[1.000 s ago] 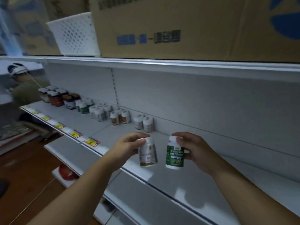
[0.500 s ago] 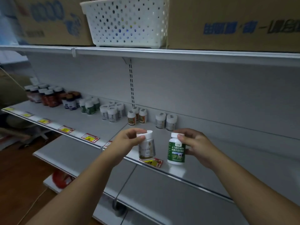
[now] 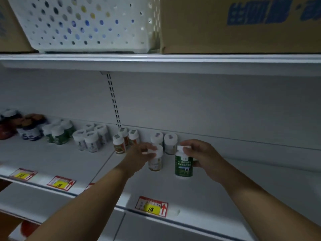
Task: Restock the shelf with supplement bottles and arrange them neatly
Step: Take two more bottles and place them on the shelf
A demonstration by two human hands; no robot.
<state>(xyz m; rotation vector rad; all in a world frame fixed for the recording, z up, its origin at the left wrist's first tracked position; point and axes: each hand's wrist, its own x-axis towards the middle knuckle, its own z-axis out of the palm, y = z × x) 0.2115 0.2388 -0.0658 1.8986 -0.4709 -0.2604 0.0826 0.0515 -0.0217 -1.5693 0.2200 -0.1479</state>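
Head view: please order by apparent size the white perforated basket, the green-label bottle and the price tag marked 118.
1. White perforated basket, by far the largest, though cut off by the frame's top.
2. Green-label bottle, in the right hand.
3. Price tag. It looks close to the bottle in area and is nearer the camera, so this order is unsure.

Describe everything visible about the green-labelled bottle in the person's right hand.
The green-labelled bottle looks like a plastic supplement bottle with a white screw cap and a dark green wrap label carrying white print too blurred to read. It stands upright on the white shelf, or just at its surface, right of a pale-labelled bottle held by the left hand. The right hand grips it at cap and upper side.
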